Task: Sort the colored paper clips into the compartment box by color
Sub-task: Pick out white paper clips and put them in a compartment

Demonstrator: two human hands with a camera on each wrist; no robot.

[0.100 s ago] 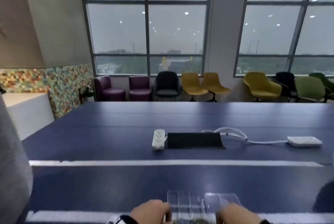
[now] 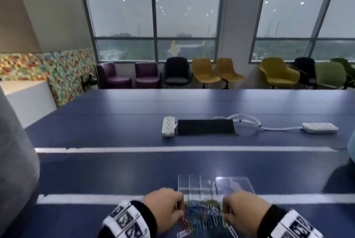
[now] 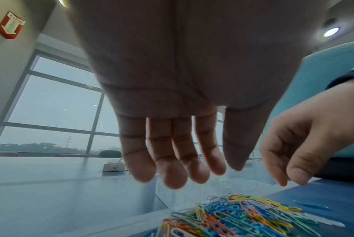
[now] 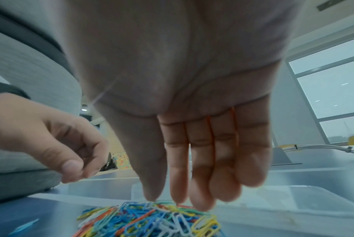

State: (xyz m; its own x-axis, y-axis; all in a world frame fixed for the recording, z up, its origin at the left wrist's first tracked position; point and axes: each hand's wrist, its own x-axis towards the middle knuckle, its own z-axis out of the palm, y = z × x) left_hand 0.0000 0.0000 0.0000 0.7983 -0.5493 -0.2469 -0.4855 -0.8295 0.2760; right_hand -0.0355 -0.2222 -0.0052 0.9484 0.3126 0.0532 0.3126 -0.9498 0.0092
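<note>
A heap of colored paper clips [image 2: 203,215] lies on the blue table [image 2: 115,170] at its near edge, between my hands. My left hand [image 2: 179,210] hovers at the heap's left side, fingers relaxed and holding nothing [image 3: 182,178]. My right hand [image 2: 226,211] is at the heap's right side, and its fingertips [image 4: 200,203] reach down onto the clips [image 4: 151,221]. Just behind the heap stands the clear compartment box [image 2: 197,185], with its clear lid [image 2: 235,184] lying to the right. The box's compartments look bare in the head view.
Farther back lie a white power strip [image 2: 169,126], a black table panel [image 2: 205,126] and a white adapter [image 2: 319,127] with a cable. A grey-clad person [image 2: 15,161] sits at the left, another person [image 2: 342,180] at the right. One blue clip [image 3: 311,206] lies apart.
The head view has tilted down a little, so the hands, wrists and the clip heap show more fully. The hands stay on either side of the heap.
</note>
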